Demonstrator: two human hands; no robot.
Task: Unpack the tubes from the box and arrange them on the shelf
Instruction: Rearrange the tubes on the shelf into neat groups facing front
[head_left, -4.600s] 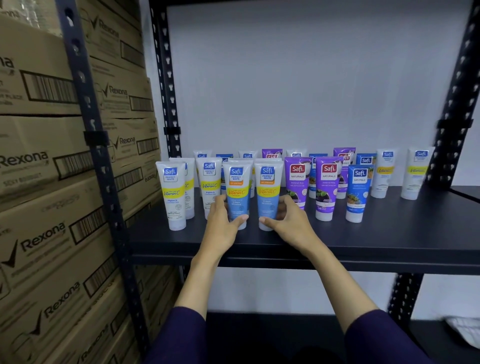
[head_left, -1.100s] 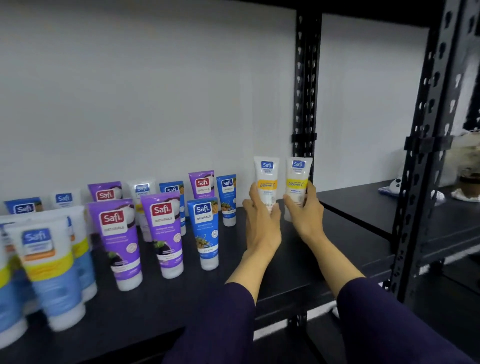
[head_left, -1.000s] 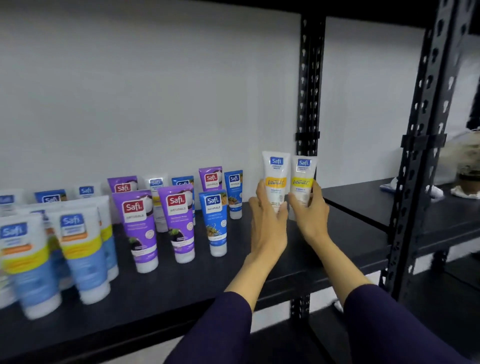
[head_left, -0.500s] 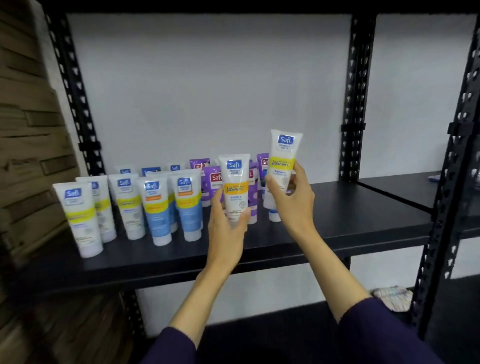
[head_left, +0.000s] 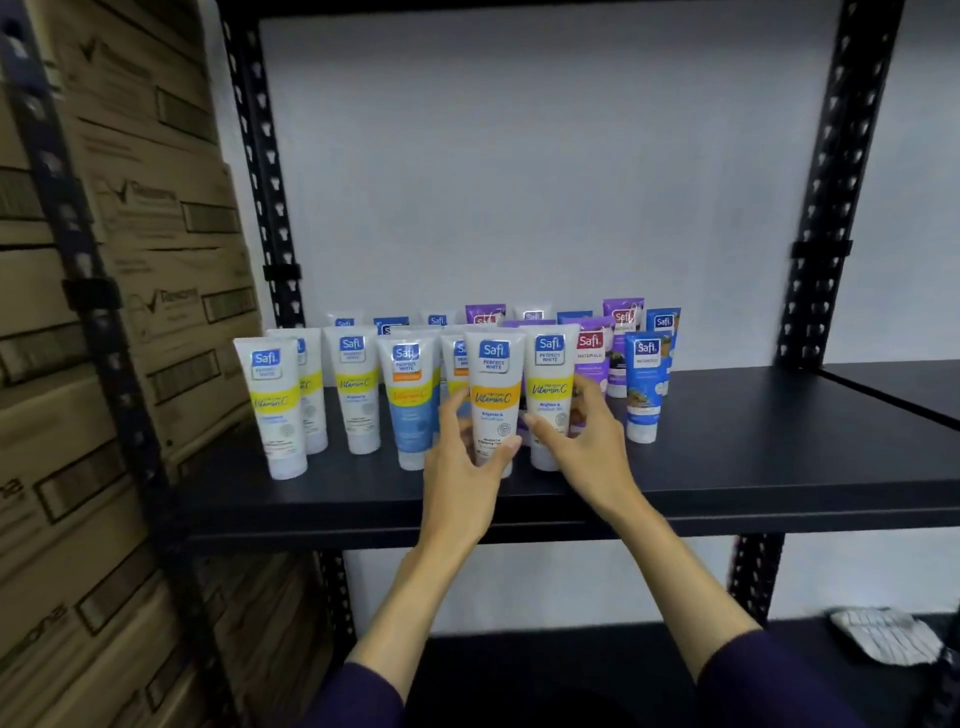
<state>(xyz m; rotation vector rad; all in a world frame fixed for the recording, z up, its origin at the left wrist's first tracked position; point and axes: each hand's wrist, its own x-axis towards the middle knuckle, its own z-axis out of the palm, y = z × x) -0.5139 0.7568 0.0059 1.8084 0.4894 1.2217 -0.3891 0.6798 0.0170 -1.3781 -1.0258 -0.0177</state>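
My left hand (head_left: 460, 467) grips a white tube with an orange band (head_left: 492, 384), upright at the front of the black shelf (head_left: 753, 467). My right hand (head_left: 582, 447) grips a white tube with a yellow band (head_left: 549, 379) just to its right. Both tubes stand cap-down on the shelf or just above it. Several more Safi tubes stand in rows around them: white and yellow ones (head_left: 272, 405) at the left, a blue one (head_left: 410, 400) beside my left hand, purple ones (head_left: 592, 353) and a dark blue one (head_left: 644, 384) at the right.
Stacked cardboard cartons (head_left: 104, 364) fill the left side behind a black upright post (head_left: 260, 171). Another post (head_left: 826, 208) stands at the right. The shelf's right half is bare. A folded striped cloth (head_left: 883, 634) lies on the lower shelf at the right.
Both hands have carried the two tubes from the shelf's right end leftward and lowered them from mid-air to the front row beside the blue tubes.
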